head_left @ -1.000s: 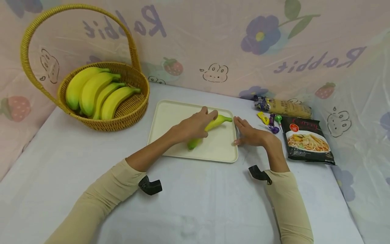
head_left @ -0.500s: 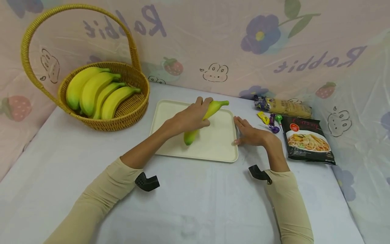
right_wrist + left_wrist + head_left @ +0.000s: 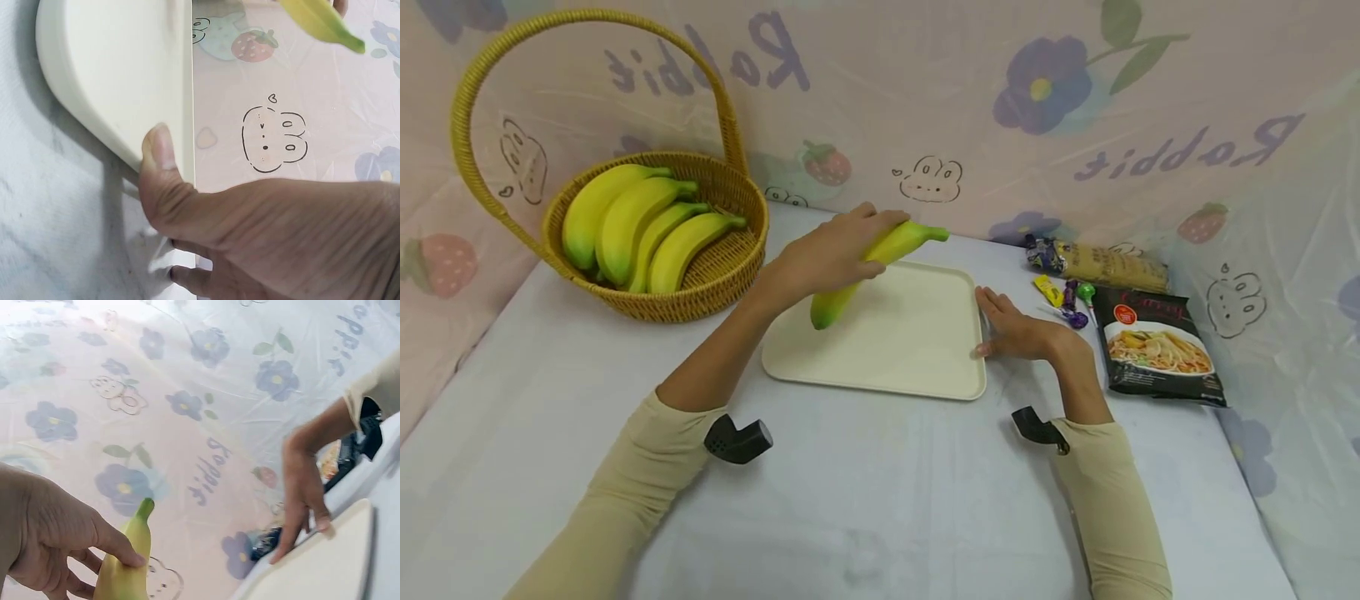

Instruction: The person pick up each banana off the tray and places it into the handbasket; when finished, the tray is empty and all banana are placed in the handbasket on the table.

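Observation:
My left hand [image 3: 831, 250] grips a yellow banana [image 3: 898, 243] with a green tip, raised above the cream tray [image 3: 917, 333]. In the left wrist view, the thumb lies along the banana [image 3: 128, 569], its stem end pointing up. At the tray's right edge rests my right hand [image 3: 1022, 329], fingers fairly straight and thumb spread apart, both touching the rim. The right wrist view has the thumb of the right hand [image 3: 269, 231] on the rim of the tray [image 3: 112, 81]. Part of the tray's far left is hidden behind the left hand.
A wicker basket [image 3: 741, 271] with a tall handle holds several bananas [image 3: 632, 225] at the left. To the right lie a black noodle packet [image 3: 1157, 346], a long tan package [image 3: 1097, 262] and a few small sweets [image 3: 1070, 296]. A printed curtain [image 3: 880, 92] stands behind the table.
My left hand has lifted the banana off the tray and carried it up and to the left. The right hand stays at the tray's edge.

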`<action>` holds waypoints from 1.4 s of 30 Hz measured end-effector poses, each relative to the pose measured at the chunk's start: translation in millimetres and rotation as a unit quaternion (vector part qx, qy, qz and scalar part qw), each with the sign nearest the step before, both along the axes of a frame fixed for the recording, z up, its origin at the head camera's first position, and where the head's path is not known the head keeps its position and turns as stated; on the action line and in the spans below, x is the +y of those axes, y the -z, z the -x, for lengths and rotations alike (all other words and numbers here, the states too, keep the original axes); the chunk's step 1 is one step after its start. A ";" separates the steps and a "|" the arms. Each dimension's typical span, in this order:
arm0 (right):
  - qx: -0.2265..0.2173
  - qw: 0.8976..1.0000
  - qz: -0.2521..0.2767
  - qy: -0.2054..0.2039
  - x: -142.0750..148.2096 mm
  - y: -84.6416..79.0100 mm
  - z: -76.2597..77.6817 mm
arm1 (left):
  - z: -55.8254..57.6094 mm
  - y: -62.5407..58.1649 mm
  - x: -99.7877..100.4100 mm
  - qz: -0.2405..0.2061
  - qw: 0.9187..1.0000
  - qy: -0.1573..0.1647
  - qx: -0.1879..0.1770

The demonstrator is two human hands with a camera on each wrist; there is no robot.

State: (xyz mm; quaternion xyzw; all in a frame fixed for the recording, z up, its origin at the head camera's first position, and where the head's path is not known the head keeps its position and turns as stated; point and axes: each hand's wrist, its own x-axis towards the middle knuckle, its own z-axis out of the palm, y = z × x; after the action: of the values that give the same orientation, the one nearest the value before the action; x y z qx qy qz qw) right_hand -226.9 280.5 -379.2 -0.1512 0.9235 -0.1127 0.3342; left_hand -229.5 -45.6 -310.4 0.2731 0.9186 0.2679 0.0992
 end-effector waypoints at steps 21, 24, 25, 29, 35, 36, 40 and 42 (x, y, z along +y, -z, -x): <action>0.003 1.000 -0.001 -0.004 1.0 3.2 0.9 | -4.6 -30.2 -114.9 0.050 0.974 -0.222 0.025; 0.003 1.000 0.002 -0.008 0.5 2.8 0.5 | -0.3 -26.6 -132.4 0.068 0.968 -0.241 0.010; 0.004 1.000 0.002 -0.008 0.6 2.4 0.3 | 1.4 -24.7 -137.6 0.071 0.967 -0.246 0.005; 0.008 1.000 0.001 -0.008 1.3 0.8 0.4 | 8.4 -17.0 -155.8 0.079 0.963 -0.257 -0.012; 0.005 1.000 0.005 0.000 1.4 0.3 -0.6 | 17.3 -3.7 -173.4 0.099 0.952 -0.286 -0.051; 0.005 1.000 0.004 0.000 1.5 0.7 -1.0 | 18.6 -1.4 -175.4 0.101 0.950 -0.289 -0.056; 0.003 1.000 0.002 0.003 1.6 2.7 -1.9 | 26.0 6.9 -181.7 0.120 0.949 -0.283 -0.067; 0.003 1.000 0.000 0.004 1.0 3.1 -1.9 | 27.9 11.2 -184.2 0.129 0.949 -0.280 -0.070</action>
State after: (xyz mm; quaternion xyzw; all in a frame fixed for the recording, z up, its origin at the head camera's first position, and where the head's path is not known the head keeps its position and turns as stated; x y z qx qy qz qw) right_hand -225.1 281.5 -382.3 -0.1482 0.9249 -0.1138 0.3311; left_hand -257.4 -229.8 -321.6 -0.0300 0.9755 0.1829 0.1186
